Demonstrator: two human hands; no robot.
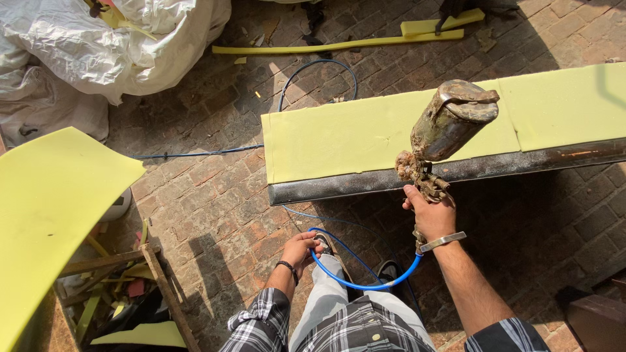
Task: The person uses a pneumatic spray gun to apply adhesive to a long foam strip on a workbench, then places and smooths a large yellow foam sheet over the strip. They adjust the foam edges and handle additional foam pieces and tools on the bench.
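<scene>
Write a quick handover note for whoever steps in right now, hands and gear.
Right hand: gripping the crusted spray gun, cup up, aimed at the yellow foam sheet on the dark bench.
Left hand: holding the blue air hose looped in front of the legs.
Done: foam laid flat on the bench.
Left: no wet coating visible on the foam; spraying looks not yet done.

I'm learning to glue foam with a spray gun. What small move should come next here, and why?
Probably feed out hose slack with the left hand: the blue hose loops tight below the spray gun in the right hand, beside the foam sheet.
</scene>
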